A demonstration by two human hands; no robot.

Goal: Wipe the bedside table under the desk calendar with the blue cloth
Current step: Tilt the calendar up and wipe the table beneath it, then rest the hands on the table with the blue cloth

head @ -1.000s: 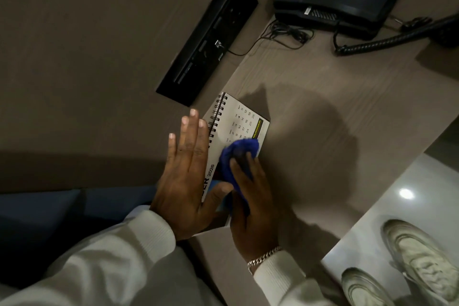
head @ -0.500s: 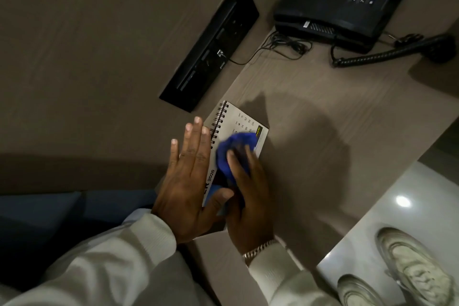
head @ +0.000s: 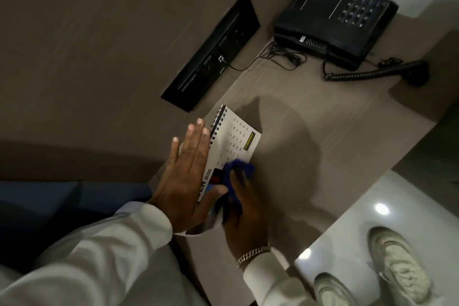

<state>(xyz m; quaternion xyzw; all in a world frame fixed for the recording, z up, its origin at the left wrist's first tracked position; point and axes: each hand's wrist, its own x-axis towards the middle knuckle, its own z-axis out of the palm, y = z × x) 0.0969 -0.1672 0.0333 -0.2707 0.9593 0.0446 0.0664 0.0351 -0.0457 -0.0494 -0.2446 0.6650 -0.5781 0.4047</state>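
A white spiral-bound desk calendar (head: 238, 136) stands on the grey-brown bedside table (head: 335, 136), close to the wall. My left hand (head: 185, 176) rests flat against the calendar's back side, fingers straight and spread, thumb across its lower front face. My right hand (head: 244, 213) presses a bunched blue cloth (head: 239, 169) against the lower front of the calendar, near the table top. The cloth covers part of the printed page, and the calendar's near end is hidden by both hands.
A black telephone (head: 332, 22) sits at the table's far end, its handset (head: 397, 73) lying off the cradle on a coiled cord. A black socket panel (head: 213, 54) is set in the wall. Two pale shoes (head: 400, 263) stand on the glossy floor at right.
My right hand has slid the blue cloth down the calendar's face toward me, uncovering more of the printed dates. My left hand stays flat against the calendar.
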